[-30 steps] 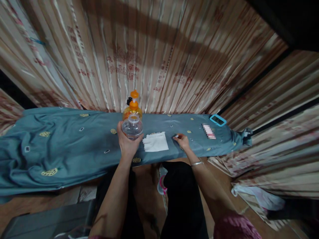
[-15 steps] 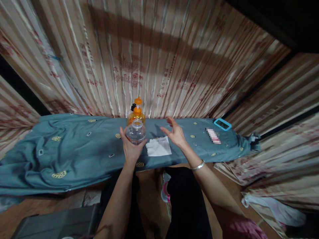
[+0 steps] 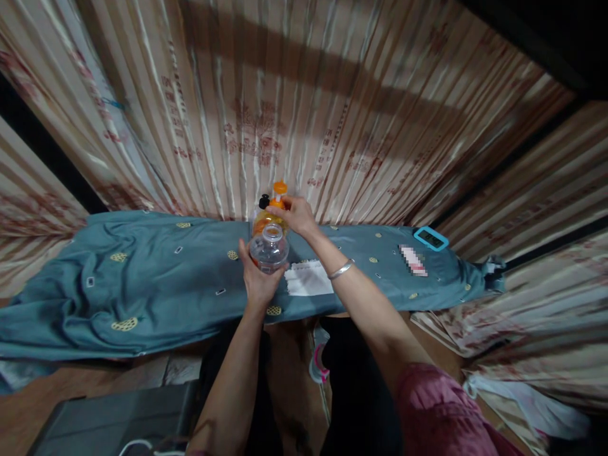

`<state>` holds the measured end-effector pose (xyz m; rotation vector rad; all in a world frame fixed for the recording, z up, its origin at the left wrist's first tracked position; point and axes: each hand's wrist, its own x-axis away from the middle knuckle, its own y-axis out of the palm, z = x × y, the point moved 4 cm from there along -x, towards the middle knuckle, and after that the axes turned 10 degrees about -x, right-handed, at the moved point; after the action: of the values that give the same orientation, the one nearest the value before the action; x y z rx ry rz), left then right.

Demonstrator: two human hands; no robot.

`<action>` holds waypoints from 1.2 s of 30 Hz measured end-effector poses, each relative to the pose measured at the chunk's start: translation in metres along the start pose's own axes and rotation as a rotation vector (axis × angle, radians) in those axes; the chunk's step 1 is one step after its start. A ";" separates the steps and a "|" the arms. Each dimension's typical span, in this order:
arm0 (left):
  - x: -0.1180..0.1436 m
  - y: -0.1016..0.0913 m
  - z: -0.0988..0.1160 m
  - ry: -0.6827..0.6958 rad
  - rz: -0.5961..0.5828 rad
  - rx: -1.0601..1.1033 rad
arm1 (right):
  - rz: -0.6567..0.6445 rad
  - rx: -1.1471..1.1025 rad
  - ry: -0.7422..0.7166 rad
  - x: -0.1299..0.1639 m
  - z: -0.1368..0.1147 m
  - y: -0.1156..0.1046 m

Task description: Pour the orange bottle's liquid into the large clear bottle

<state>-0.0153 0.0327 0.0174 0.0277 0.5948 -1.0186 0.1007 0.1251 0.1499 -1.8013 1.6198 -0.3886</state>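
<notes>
My left hand (image 3: 260, 282) is wrapped round a clear, uncapped bottle (image 3: 269, 250), holding it upright with its open mouth facing up. Just behind it stands a pump bottle (image 3: 270, 220) of yellow-orange liquid with an orange pump head (image 3: 280, 187). The thumb and fingers of my right hand (image 3: 297, 215) close on the orange collar of that pump bottle, below the head. Right of the clear bottle, a white cloth (image 3: 308, 278) lies flat, partly covered by my right forearm. A black-topped bottle (image 3: 264, 201) shows behind the pump bottle, mostly hidden.
A blue-green patterned cloth (image 3: 161, 285) covers the long narrow table. Toward its right end lie a blue-framed digital clock (image 3: 430, 239) and a blurred pink-and-white item (image 3: 413, 260). Pleated curtains (image 3: 304, 114) hang close behind. A grey box (image 3: 118, 418) stands at the lower left.
My right hand has moved left from above the cloth's right side to the pump bottle and closed on its collar. The left hand still holds the clear bottle. The view has shifted slightly.
</notes>
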 end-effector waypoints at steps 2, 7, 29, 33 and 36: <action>0.000 0.000 0.000 0.017 -0.007 0.007 | 0.057 0.015 0.019 0.003 0.003 -0.017; -0.002 -0.015 0.014 0.087 0.016 -0.016 | 0.233 0.047 0.044 0.025 0.019 -0.072; 0.014 0.101 0.042 -0.092 -0.458 0.173 | 0.236 -0.145 -0.078 0.087 0.098 -0.073; 0.011 0.102 0.034 -0.138 -0.483 0.119 | 0.192 -0.223 -0.131 0.083 0.099 -0.072; 0.011 0.101 0.030 -0.160 -0.489 0.120 | 0.155 -0.292 -0.161 0.081 0.099 -0.070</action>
<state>0.0844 0.0696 0.0125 -0.0977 0.3989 -1.5149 0.2308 0.0749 0.1063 -1.8450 1.7566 0.0668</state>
